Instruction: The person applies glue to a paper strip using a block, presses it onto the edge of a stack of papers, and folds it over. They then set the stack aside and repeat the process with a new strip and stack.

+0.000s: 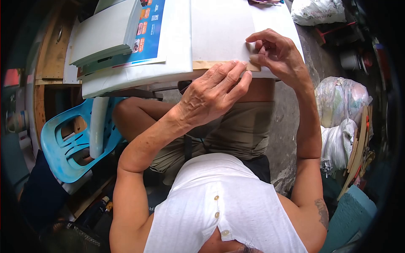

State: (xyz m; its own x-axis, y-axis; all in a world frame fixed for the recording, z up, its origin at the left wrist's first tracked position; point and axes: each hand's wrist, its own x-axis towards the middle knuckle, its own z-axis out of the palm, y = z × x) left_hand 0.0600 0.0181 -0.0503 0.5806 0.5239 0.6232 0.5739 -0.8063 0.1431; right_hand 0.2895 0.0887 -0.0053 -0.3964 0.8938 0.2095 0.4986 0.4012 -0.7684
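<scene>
A pale grey-white sheet (221, 31) lies on the white-covered table (177, 69), with a brown strip (202, 65) along its near edge. My left hand (215, 86) rests over this strip, its fingertips pressing near the strip's right part and its fingers close together. What lies under the fingertips is hidden. Raised at the sheet's right edge is my right hand (276, 55), index finger stretched out and the other fingers curled, apart from the thumb. I see nothing held in it.
A stack of grey-white sheets (105, 31) stands on a blue printed sheet (154, 29) at the table's left. A light blue plastic chair (63, 139) is at the left. Plastic bags (341, 99) and a white sack (316, 10) sit on the right.
</scene>
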